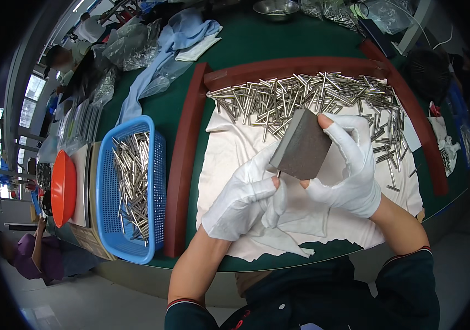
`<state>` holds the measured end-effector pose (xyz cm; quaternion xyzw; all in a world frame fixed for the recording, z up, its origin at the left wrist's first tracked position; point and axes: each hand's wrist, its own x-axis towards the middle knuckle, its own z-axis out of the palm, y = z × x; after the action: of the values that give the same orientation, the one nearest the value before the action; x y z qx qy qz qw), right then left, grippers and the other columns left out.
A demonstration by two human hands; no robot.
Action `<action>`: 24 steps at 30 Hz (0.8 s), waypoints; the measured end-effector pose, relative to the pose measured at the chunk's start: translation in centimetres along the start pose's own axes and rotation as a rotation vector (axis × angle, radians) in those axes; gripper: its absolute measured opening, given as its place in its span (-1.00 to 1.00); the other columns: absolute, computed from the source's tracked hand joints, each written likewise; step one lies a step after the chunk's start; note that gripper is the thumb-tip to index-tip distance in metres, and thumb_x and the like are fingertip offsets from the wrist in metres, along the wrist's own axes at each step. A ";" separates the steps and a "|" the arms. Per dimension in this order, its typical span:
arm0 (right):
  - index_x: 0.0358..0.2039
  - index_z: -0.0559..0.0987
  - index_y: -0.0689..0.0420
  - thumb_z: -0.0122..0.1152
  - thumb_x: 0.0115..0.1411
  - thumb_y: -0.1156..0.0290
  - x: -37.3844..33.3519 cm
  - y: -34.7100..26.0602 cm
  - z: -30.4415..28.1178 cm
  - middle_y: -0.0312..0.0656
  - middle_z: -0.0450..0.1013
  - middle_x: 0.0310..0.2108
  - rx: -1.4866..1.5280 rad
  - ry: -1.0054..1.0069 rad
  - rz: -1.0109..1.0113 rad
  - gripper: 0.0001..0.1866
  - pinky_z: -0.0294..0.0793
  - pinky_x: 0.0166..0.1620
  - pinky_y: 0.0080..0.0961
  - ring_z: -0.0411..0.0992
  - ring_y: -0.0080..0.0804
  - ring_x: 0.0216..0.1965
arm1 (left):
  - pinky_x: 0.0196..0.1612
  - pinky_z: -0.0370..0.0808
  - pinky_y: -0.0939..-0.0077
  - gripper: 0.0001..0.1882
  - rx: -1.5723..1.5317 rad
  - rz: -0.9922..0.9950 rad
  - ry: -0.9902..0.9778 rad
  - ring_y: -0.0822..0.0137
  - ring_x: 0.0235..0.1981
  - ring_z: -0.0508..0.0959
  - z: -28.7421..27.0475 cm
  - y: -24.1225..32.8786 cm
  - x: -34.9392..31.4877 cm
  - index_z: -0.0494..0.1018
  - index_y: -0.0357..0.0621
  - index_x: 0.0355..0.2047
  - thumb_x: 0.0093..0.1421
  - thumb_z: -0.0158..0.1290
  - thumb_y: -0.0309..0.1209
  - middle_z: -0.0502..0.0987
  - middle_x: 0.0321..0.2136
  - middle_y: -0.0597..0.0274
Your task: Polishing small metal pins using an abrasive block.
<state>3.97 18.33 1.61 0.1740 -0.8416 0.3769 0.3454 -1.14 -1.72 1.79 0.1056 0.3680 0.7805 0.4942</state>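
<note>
right hand (350,165) fingers clasp a grey block (301,144) above the white cloth (229,148); left hand (246,198) fingers pinch a thin metal pin (279,175) under it; blue basket (130,187) far left.

Your left hand (244,199) and right hand (350,168) wear white knit cloth gloves with bare fingertips, and between them you hold a grey block (301,144) with a matt, gritty-looking face. The pins (306,96) heaped on the creased white cloth (229,146) are bright, glossy metal. The blue basket (105,181) looks like smooth plastic mesh, and the table (279,44) top is matt green.
</note>
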 end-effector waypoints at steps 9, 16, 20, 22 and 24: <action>0.10 0.34 0.30 0.42 -0.33 0.44 -0.7 0.3 0.1 -0.03 0.25 -0.11 -0.021 0.046 -0.020 -0.14 0.44 -0.22 -0.50 0.35 -0.28 -0.18 | -0.67 0.36 0.61 -0.64 0.122 0.089 0.213 0.34 -0.74 0.44 1.3 -0.7 0.3 0.37 -0.43 -0.13 0.18 0.03 -0.36 0.46 -0.68 0.09; 0.11 0.32 0.29 0.45 -0.32 0.38 -0.5 0.1 -0.1 -0.07 0.24 -0.10 -0.014 0.065 -0.051 -0.11 0.43 -0.19 -0.47 0.33 -0.30 -0.16 | -0.65 0.37 0.64 -0.55 0.131 -0.002 0.124 0.36 -0.76 0.44 2.1 -0.2 0.2 0.28 -0.39 0.01 0.17 0.02 -0.35 0.48 -0.67 0.05; 0.12 0.30 0.28 0.45 -0.30 0.37 -0.2 0.2 -0.8 -0.08 0.22 -0.08 0.027 0.123 0.041 -0.11 0.39 -0.09 -0.46 0.32 -0.30 -0.12 | -0.67 0.41 0.63 -0.33 0.163 -0.070 0.073 0.40 -0.72 0.48 1.9 -0.2 0.3 0.03 -0.33 0.22 0.18 0.01 -0.33 0.48 -0.66 0.12; 0.13 0.30 0.28 0.44 -0.30 0.38 -0.3 0.7 -1.1 -0.08 0.21 -0.07 0.027 0.133 0.056 -0.11 0.37 -0.05 -0.46 0.31 -0.31 -0.09 | -0.67 0.41 0.64 -0.31 0.128 -0.028 0.132 0.40 -0.71 0.48 1.2 -0.3 0.4 0.01 -0.31 0.24 0.17 0.01 -0.33 0.49 -0.65 0.12; 0.13 0.30 0.27 0.44 -0.30 0.40 -0.4 0.9 -1.2 -0.07 0.21 -0.07 -0.047 0.095 0.022 -0.11 0.39 -0.09 -0.45 0.32 -0.30 -0.11 | -0.67 0.42 0.66 -0.28 0.047 0.042 0.195 0.41 -0.71 0.46 0.8 -0.4 0.8 -0.04 -0.26 0.27 0.17 0.00 -0.35 0.49 -0.60 0.11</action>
<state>4.33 19.86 1.47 0.1387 -0.8348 0.3686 0.3847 -0.83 -0.57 1.88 0.0487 0.4304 0.7884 0.4368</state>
